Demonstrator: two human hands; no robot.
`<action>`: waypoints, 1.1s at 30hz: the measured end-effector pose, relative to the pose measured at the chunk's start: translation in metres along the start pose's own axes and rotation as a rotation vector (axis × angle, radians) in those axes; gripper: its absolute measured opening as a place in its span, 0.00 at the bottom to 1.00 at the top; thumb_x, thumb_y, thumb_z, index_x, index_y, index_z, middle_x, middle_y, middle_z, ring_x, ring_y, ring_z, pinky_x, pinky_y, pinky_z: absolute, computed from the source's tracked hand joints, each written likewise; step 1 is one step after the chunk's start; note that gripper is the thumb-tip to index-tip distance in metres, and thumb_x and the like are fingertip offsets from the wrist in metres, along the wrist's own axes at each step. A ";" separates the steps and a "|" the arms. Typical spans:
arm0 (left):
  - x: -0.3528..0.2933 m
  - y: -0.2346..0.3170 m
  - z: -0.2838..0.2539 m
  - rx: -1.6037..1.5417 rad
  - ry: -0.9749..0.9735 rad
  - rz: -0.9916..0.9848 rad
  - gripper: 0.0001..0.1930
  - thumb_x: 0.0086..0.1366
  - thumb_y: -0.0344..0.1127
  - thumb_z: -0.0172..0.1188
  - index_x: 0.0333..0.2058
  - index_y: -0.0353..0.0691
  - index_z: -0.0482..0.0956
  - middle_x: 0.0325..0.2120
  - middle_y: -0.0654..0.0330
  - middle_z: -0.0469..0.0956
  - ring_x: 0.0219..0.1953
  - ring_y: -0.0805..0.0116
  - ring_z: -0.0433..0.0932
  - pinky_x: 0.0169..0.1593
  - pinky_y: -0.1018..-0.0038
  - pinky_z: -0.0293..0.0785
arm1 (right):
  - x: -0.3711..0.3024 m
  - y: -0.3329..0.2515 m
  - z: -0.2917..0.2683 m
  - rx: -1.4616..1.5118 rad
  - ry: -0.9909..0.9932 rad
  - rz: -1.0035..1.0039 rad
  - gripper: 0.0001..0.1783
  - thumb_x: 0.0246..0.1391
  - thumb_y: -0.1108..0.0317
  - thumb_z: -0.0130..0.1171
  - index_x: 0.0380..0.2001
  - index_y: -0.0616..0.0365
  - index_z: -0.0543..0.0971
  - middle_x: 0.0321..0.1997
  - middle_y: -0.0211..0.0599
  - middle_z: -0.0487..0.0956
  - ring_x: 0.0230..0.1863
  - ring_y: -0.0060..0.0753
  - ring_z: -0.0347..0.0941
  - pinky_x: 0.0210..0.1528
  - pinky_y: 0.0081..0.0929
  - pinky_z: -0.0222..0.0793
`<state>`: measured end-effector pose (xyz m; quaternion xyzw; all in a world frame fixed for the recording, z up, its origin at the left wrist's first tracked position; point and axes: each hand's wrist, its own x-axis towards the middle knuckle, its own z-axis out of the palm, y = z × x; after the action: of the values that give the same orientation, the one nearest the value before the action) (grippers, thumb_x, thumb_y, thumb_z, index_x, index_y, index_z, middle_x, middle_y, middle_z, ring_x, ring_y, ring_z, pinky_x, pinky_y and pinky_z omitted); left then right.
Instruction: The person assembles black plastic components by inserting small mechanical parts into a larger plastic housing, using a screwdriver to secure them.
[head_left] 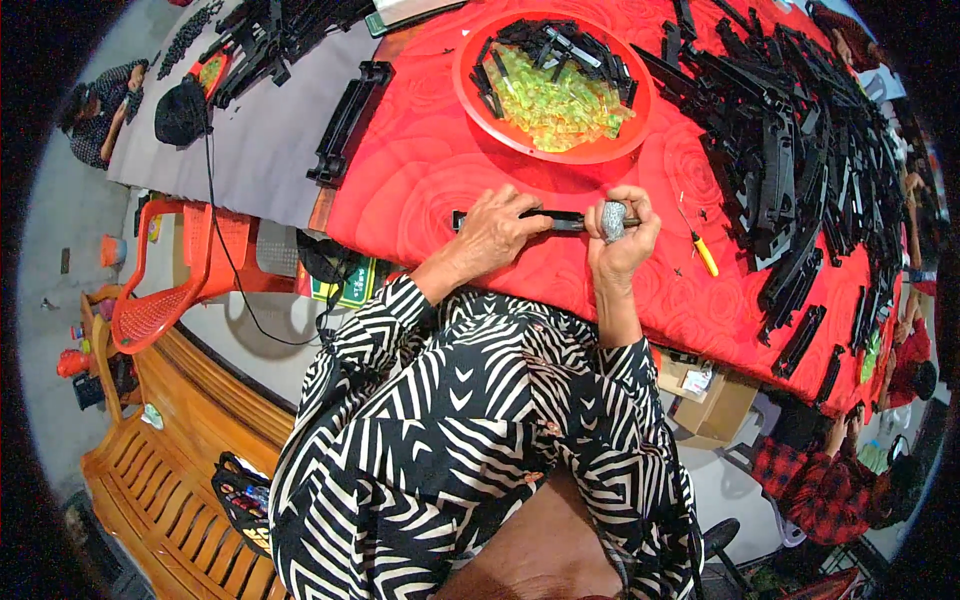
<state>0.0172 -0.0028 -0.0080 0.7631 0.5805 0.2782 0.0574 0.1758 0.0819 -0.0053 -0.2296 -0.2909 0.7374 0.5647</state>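
My left hand [497, 232] is closed over a long, narrow black plastic strip [566, 219], pressing it near the front edge of the red-covered table. One end of the strip shows beyond the left side of that hand. My right hand [622, 250] is wrapped round a lumpy silver-grey tool handle [613, 220] at the strip's right end. The tool's working tip is hidden, so its kind cannot be told. Right of this hand lies a thin tool with a yellow handle [706, 256], apart from both hands.
Beyond my hands stands a red basin [590, 156] with yellow-green clear pieces [550, 105] and black parts. A large heap of black plastic parts [790, 150] covers the table's right side. One black bar [350, 122] lies at left. Other people sit around the table.
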 end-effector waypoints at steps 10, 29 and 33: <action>-0.001 -0.002 0.000 -0.070 -0.011 -0.005 0.08 0.51 0.31 0.55 0.32 0.47 0.77 0.32 0.63 0.72 0.35 0.62 0.69 0.35 0.66 0.66 | 0.001 0.000 0.000 -0.010 -0.014 -0.004 0.20 0.58 0.56 0.33 0.27 0.60 0.69 0.09 0.29 0.60 0.09 0.22 0.51 0.13 0.23 0.49; -0.023 0.008 -0.009 0.125 0.095 -0.023 0.07 0.50 0.29 0.54 0.30 0.39 0.72 0.37 0.54 0.72 0.38 0.60 0.70 0.37 0.66 0.64 | -0.031 -0.046 0.026 -0.928 -0.202 0.212 0.14 0.57 0.65 0.46 0.34 0.64 0.78 0.15 0.20 0.65 0.16 0.11 0.56 0.17 0.16 0.51; -0.020 0.013 -0.007 0.152 0.119 -0.011 0.07 0.50 0.29 0.53 0.30 0.38 0.72 0.38 0.53 0.72 0.37 0.59 0.70 0.38 0.67 0.65 | -0.037 -0.030 0.015 -0.991 -0.211 0.439 0.12 0.55 0.70 0.46 0.35 0.65 0.77 0.17 0.19 0.66 0.17 0.11 0.58 0.18 0.14 0.51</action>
<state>0.0212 -0.0273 -0.0041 0.7442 0.6065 0.2777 -0.0336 0.1958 0.0498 0.0268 -0.4482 -0.6035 0.6316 0.1896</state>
